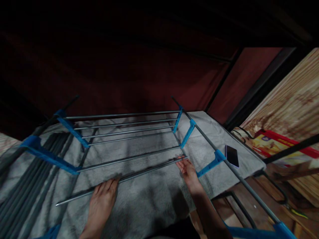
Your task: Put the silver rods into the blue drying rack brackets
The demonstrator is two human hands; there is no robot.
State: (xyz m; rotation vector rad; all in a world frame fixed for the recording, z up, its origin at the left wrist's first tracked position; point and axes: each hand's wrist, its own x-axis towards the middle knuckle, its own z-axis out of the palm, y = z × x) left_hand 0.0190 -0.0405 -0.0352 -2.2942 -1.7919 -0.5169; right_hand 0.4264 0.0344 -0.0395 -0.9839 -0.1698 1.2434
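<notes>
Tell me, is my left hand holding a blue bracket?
No, the left hand has its fingers curled over a loose gray rod, and the nearby blue bracket sits apart from it.

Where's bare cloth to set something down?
Bare cloth: near side of the loose tube, between left hand and right hand; also beyond the phone, right of the right-hand rail. Crowded: far left, under the grouped tubes.

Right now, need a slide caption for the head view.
Left hand and right hand hold a slim grey metal rod near blue plastic brackets, over a grey fleecy cloth.
</notes>
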